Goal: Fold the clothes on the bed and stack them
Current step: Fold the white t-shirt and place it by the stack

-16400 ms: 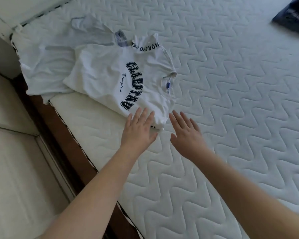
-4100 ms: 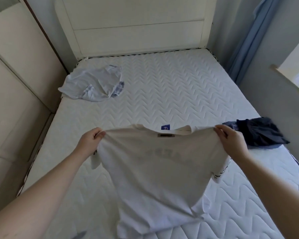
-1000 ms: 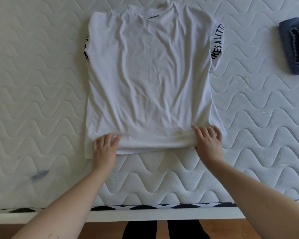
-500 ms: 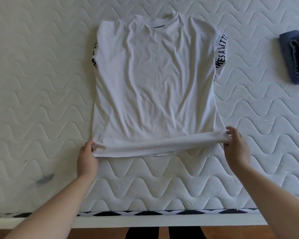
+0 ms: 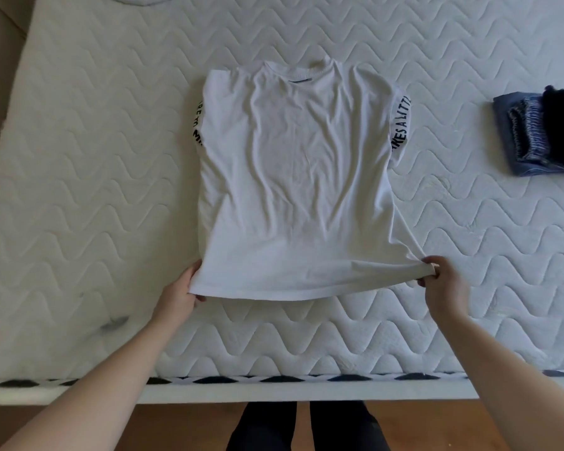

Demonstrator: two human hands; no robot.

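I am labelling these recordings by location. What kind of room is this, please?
Most likely a bedroom in a home. A quilted mattress with no sheet fills the view, a white T-shirt lies flat on it, folded dark clothes sit at the right, and a wooden floor shows below the bed edge.

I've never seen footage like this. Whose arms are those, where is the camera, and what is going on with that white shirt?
There is no machine here: the arms belong to a person, and the single camera sits on their head, looking down over the bed's edge. That is why you see both forearms and, at the bottom, their legs and the wooden floor.

A white T-shirt lies spread on the quilted mattress, collar away from the person, with black lettering on its sleeves. The left hand holds one bottom corner of the shirt, and the right hand pinches the other, lifting the hem a little off the mattress.

At the right edge lies a pile of dark blue clothes. They look ready to fold the shirt.
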